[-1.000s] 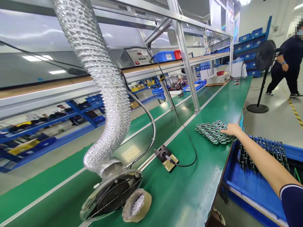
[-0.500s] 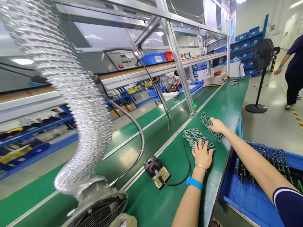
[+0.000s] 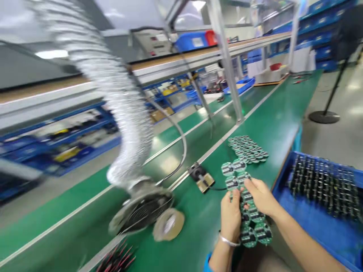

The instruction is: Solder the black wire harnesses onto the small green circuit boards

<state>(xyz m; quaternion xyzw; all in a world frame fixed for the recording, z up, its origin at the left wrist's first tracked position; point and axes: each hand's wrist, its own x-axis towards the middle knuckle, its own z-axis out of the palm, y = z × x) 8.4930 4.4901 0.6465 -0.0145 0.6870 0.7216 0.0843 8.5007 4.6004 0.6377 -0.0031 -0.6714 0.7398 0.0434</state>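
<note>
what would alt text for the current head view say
A person's left hand and right hand hold a panel of round green circuit boards near the edge of a green workbench. More boards lie beyond; a silver duct hangs left, and a blue tray stands right.

Hands, qty 2: L hand (image 3: 231,217), R hand (image 3: 262,198). Held PCB panel (image 3: 248,237), 1; disc qty unclear, pt. hidden. PCB pile (image 3: 248,149), 1; sheet qty unclear. Iron stand (image 3: 195,172), 1. Duct (image 3: 127,105), 1. Extr. fan (image 3: 144,211), 1. Tan ring (image 3: 177,224), 1. Wire bundle (image 3: 117,258), 1; wires uncountable (blur). Floor fan (image 3: 344,34), 1. RH crate (image 3: 312,226), 1.
</note>
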